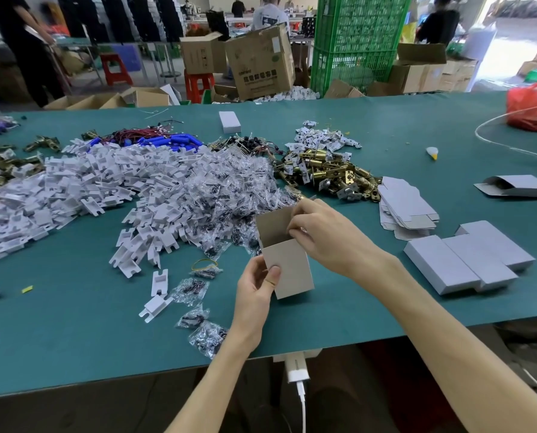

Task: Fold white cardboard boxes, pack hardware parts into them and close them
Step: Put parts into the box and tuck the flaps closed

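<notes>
The left hand (256,295) holds a white box (287,267) near the front edge of the green table (73,339). Its thumb lies on the front of the box and its fingers curl round the back. The box stands up with its top open, and one flap sticks up at the back. I cannot tell if the box touches the table. The right hand (326,235) is at the open top. Its fingers are bent and they pinch a flap there.

Just behind the box is a big heap of clear bags (229,189) with dark bits inside. Left of it is a bigger heap of white plastic pieces (98,185). A few bags and pieces lie apart, near the left hand. Behind the right hand is a pile of brass parts (332,173). Beside that pile, on the right, is a stack of flat boxes (406,207). Closer to the front, three shut boxes (467,260) lie side by side and touch. Further right an open box (517,185) lies on its side. A red bag (531,107) sits at the far right of the table
</notes>
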